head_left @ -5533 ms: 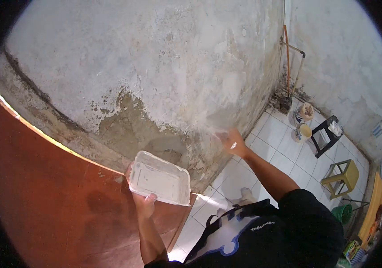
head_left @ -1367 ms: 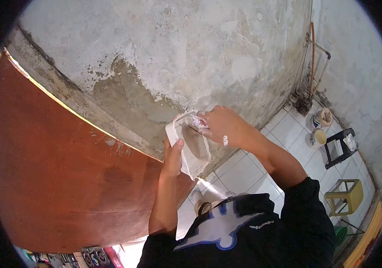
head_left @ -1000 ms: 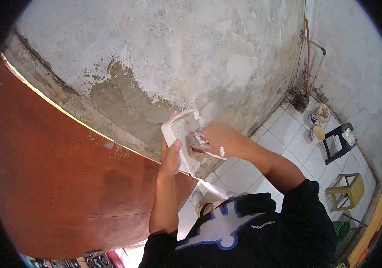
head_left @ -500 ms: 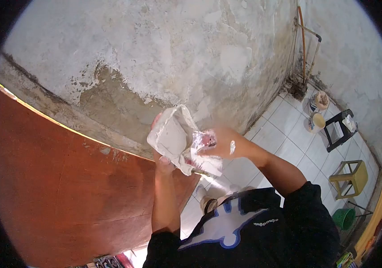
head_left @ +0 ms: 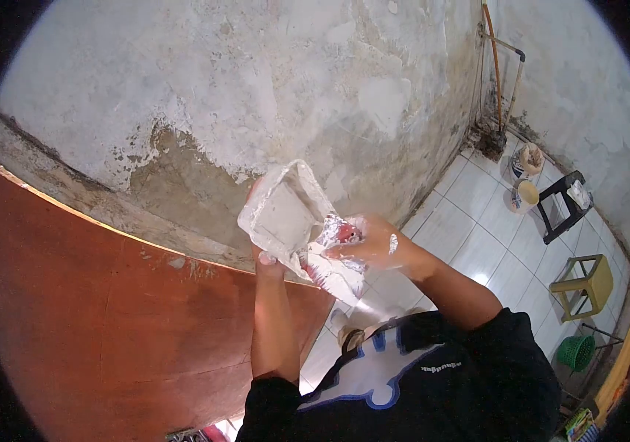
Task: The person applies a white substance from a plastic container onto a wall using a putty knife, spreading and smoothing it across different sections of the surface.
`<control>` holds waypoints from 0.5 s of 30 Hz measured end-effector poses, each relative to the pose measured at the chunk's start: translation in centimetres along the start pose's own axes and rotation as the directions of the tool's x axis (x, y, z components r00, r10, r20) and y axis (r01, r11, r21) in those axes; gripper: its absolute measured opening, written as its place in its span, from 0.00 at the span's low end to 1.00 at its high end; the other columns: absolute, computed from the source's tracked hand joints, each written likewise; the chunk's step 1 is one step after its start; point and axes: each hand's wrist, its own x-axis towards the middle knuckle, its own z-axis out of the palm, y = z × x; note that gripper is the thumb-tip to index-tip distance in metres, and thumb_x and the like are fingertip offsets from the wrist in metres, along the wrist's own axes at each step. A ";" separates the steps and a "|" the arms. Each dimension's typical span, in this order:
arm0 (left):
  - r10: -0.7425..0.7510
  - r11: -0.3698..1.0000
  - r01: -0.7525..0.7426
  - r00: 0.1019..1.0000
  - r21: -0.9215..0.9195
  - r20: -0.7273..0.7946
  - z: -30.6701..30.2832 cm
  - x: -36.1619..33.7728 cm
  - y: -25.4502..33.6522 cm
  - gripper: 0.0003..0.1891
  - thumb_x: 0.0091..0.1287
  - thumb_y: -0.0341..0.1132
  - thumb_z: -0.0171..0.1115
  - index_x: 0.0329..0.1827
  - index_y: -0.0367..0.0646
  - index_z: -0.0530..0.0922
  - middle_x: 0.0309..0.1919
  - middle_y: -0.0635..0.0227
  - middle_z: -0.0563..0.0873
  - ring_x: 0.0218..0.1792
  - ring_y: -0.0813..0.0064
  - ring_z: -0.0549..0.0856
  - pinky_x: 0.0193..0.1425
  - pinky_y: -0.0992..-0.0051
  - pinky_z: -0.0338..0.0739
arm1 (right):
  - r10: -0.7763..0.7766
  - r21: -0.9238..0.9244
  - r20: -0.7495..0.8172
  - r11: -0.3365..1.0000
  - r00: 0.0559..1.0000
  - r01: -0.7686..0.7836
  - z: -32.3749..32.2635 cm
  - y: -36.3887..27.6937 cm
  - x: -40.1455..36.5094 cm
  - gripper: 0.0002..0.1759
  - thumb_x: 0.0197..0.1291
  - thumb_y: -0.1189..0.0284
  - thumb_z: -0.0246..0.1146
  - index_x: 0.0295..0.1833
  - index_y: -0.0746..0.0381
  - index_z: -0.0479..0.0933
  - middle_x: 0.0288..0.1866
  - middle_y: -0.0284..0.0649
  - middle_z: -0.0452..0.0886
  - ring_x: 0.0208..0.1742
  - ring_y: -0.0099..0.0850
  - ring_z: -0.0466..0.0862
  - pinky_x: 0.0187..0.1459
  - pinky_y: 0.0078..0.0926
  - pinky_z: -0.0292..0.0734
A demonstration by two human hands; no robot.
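Note:
My left hand [head_left: 268, 261] grips a square, open-topped plastic tub [head_left: 302, 175] from its left side, with the thumb at the near rim and the other fingers mostly behind. White putty [head_left: 284, 219] coats the tub's inside and edges. My right hand [head_left: 375, 241], smeared with white, is closed on a red-and-white putty knife [head_left: 338, 278] thick with putty. The knife is right at the tub's right rim, its broad end pointing down toward my body. Behind the tub is the wall [head_left: 204, 173], with a bare brown patch among whitish plaster.
A reddish-brown panel [head_left: 109, 295] lies at left below the wall. On the white tiled floor [head_left: 470, 247] at right stand a cream bucket [head_left: 526, 194], a black stool [head_left: 570, 212], a yellow stool [head_left: 592, 286] and a green basket [head_left: 576, 353]. A pipe [head_left: 515, 88] rises in the corner.
The tub has tilted a little and shifted slightly left and up. The putty knife has turned, showing more of its white-coated face beside the rim. Both hands keep their hold.

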 end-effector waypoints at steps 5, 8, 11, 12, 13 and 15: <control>-0.029 0.999 0.028 0.999 -0.042 -0.031 -0.9 1.0 -1.0 0.59 0.42 0.65 0.72 0.72 0.39 0.56 0.68 0.58 0.65 0.66 0.59 0.69 0.67 0.57 0.68 | 0.065 0.208 -0.076 0.977 0.995 -0.048 -1.1 -1.4 -1.4 0.09 0.56 0.71 0.68 0.39 0.64 0.79 0.32 0.30 0.79 0.32 0.18 0.75 0.34 0.20 0.69; 0.064 0.992 -0.049 0.990 0.117 -0.127 0.4 1.7 -0.1 0.64 0.42 0.83 0.53 0.74 0.42 0.50 0.69 0.56 0.60 0.68 0.58 0.64 0.69 0.51 0.66 | 0.079 0.240 -0.203 0.970 0.976 -0.029 -2.1 -0.3 -2.1 0.11 0.56 0.72 0.68 0.42 0.66 0.79 0.34 0.32 0.80 0.34 0.19 0.76 0.35 0.20 0.70; 0.228 0.973 -0.231 0.940 0.017 -0.252 2.4 3.2 0.3 0.53 0.53 0.73 0.57 0.73 0.44 0.55 0.69 0.61 0.64 0.66 0.57 0.68 0.68 0.54 0.68 | 0.083 0.288 -0.366 0.957 0.927 0.028 -1.7 2.8 -2.5 0.11 0.57 0.73 0.68 0.43 0.67 0.78 0.37 0.35 0.81 0.37 0.21 0.78 0.38 0.23 0.73; 0.235 0.971 -0.240 0.940 0.011 -0.249 3.2 3.5 0.5 0.53 0.53 0.73 0.57 0.73 0.44 0.55 0.69 0.61 0.64 0.66 0.57 0.68 0.68 0.54 0.68 | 0.076 0.346 -0.457 0.933 0.886 0.099 -1.5 4.1 -2.7 0.10 0.58 0.74 0.67 0.43 0.67 0.78 0.37 0.35 0.82 0.37 0.22 0.79 0.40 0.23 0.74; 0.197 0.971 -0.228 0.933 -0.072 -0.300 4.2 3.8 0.8 0.52 0.55 0.73 0.54 0.73 0.45 0.55 0.70 0.61 0.63 0.67 0.57 0.67 0.68 0.54 0.66 | 0.065 0.480 -0.486 0.853 0.872 0.205 -1.2 5.8 -2.5 0.10 0.59 0.75 0.66 0.44 0.66 0.77 0.39 0.37 0.81 0.40 0.24 0.80 0.43 0.24 0.75; 0.157 0.961 -0.223 0.927 -0.164 -0.342 5.6 4.5 1.0 0.50 0.56 0.74 0.52 0.74 0.47 0.55 0.71 0.62 0.61 0.68 0.57 0.65 0.69 0.54 0.65 | 0.087 0.511 -0.529 0.826 0.844 0.235 -0.3 7.1 -2.1 0.10 0.59 0.75 0.66 0.45 0.65 0.76 0.40 0.37 0.81 0.41 0.24 0.80 0.44 0.24 0.75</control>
